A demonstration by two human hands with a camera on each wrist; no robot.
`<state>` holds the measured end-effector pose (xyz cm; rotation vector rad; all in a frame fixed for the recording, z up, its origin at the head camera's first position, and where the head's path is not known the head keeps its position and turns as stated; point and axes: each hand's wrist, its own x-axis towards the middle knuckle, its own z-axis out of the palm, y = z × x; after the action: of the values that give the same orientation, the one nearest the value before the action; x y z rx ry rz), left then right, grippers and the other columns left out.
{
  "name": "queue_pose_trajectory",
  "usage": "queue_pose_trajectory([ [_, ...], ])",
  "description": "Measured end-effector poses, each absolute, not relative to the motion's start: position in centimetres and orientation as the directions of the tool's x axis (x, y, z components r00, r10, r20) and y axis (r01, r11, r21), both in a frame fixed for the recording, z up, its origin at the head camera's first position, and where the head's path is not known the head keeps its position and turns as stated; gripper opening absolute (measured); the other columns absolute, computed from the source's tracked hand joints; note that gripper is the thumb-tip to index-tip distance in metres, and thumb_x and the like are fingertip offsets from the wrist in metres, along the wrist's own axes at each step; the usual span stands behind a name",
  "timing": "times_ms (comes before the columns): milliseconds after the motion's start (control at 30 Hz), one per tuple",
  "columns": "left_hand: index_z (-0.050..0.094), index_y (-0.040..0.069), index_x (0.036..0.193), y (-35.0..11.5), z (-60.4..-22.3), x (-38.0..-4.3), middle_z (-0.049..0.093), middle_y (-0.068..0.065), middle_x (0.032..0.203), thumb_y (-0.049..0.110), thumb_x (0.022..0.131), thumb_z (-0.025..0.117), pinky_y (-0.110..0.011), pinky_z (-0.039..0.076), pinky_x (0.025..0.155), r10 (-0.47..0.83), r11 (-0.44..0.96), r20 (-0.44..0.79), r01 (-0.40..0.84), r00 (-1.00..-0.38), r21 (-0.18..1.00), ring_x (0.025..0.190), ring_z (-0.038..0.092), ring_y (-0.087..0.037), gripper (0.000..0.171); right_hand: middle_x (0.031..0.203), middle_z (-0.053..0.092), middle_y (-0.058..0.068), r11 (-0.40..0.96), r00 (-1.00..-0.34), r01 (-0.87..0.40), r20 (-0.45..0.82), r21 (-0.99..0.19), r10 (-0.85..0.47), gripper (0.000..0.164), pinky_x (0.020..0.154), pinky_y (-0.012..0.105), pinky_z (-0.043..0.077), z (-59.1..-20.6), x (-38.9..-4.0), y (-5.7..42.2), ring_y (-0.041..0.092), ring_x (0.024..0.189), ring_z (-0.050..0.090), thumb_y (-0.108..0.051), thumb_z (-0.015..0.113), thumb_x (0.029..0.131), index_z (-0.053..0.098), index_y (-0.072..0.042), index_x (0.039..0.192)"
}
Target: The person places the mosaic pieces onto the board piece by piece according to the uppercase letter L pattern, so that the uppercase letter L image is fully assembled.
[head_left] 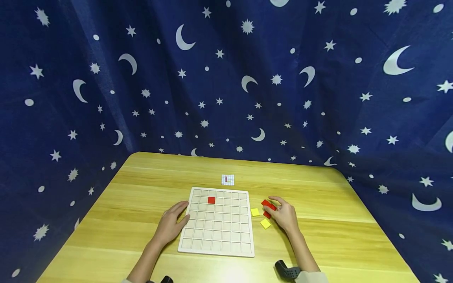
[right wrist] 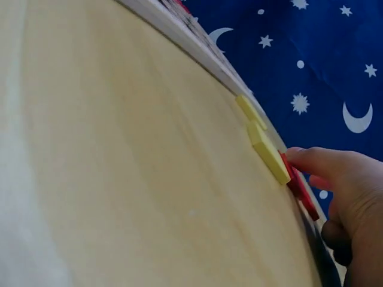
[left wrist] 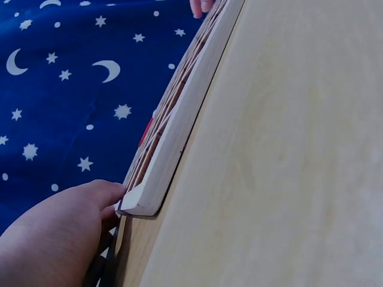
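A white grid board lies on the table, with one red square tile in a cell of its second row. My left hand rests along the board's left edge, fingers extended; in the left wrist view the thumb touches the board's corner. To the right of the board, my right hand is over several red tiles, its thumb on them and its index finger held apart from the thumb. In the right wrist view the thumb tip meets a red tile; the other fingertips are hidden.
Two yellow tiles lie between board and right hand: one yellow tile by the board's edge, another yellow tile nearer me. A small printed grid card is behind the board. A blue star-patterned curtain surrounds the wooden table.
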<state>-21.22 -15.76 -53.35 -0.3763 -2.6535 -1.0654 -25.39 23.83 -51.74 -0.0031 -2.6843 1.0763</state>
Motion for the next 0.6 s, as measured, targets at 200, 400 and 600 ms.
queue_pose_trajectory([
  [200,0.053,0.004,0.129,-15.75,-53.3,-21.22,0.05,-0.013,0.132,0.024,0.09,0.061,-0.054,0.031,0.099,0.144,0.703,0.335,0.335,-0.931,0.628,0.124,0.042,-0.032,0.045,0.045,0.048,-0.002,0.727,-0.965,-0.096,0.241,-0.679,0.098,0.042,0.037,0.023,0.031,-52.05,-25.49,23.73,0.008,0.041,0.038,-0.037,0.078,0.072,0.069,-0.01,0.103],
  [400,0.053,0.004,0.129,-15.74,-53.31,-21.31,0.05,-0.013,0.132,0.025,0.09,0.06,-0.054,0.031,0.099,0.143,0.704,0.336,0.334,-0.931,0.627,0.125,0.042,-0.032,0.045,0.052,0.058,-0.001,0.759,-0.959,-0.079,0.256,-0.646,0.119,0.037,0.039,0.025,0.031,-51.92,-25.8,23.44,0.009,0.042,0.038,-0.037,0.078,0.071,0.072,-0.01,0.095],
  [600,0.053,0.004,0.129,-15.84,-53.55,-21.36,0.05,-0.013,0.132,0.025,0.09,0.061,-0.055,0.03,0.099,0.146,0.708,0.333,0.334,-0.931,0.622,0.124,0.042,-0.032,0.045,0.057,0.06,0.0,0.76,-0.97,-0.027,0.202,-0.649,0.138,0.034,0.04,0.027,0.034,-51.6,-25.83,23.09,0.013,0.044,0.044,-0.035,0.075,0.074,0.071,-0.01,0.097],
])
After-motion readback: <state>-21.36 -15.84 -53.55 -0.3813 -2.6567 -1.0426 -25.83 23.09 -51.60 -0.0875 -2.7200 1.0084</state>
